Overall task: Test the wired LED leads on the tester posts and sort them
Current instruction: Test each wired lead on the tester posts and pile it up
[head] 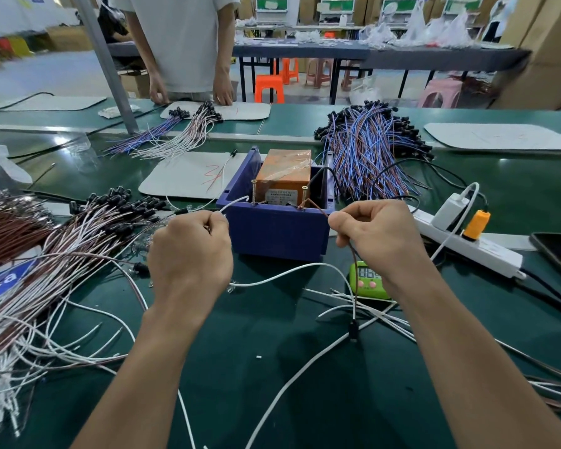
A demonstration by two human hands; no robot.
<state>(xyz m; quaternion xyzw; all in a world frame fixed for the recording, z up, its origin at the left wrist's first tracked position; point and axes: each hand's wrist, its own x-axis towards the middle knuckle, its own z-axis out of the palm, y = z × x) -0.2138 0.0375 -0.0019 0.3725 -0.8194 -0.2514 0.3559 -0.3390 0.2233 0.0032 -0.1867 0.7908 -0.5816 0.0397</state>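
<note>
Pinching the white wire, the left hand holds its tip just beside the left post; the right hand pinches the brown wire at the right post. Both tips need firm contact.

A green timer sits on the green bench in front of me. To my right, a white power strip carries a white charger and an orange plug, with a dark phone just beside it. Across the bench stands a person in a pale shirt, and an orange stool is behind.
</note>
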